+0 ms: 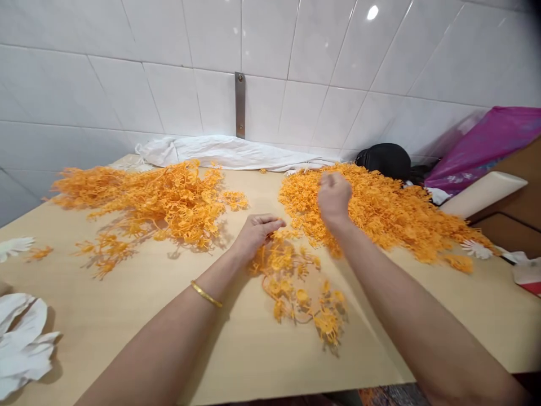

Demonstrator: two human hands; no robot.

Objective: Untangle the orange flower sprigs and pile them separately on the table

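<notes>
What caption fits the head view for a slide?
Left hand pinches an orange plastic sprig; right hand hovers over the right orange pile.

Pale wooden table (236,349) with a loose orange sprig (296,287) lying roughly in the middle. Left of the sprig there's a big tangle of orange branches (160,197), right of it a heap of small orange bits (397,217), and behind it a white cloth (228,152) bunched along the wall. Way off to the sprig's left, by the front edge, sit some white petal pieces (21,344).

A small handcraft workshop: a pale wooden worktop (127,316) against a white-tiled wall (296,56). A heap of orange plastic sprigs (160,197) lies left of the left hand (256,231), and a bigger heap (389,214) lies beyond the right hand (333,197).
</notes>
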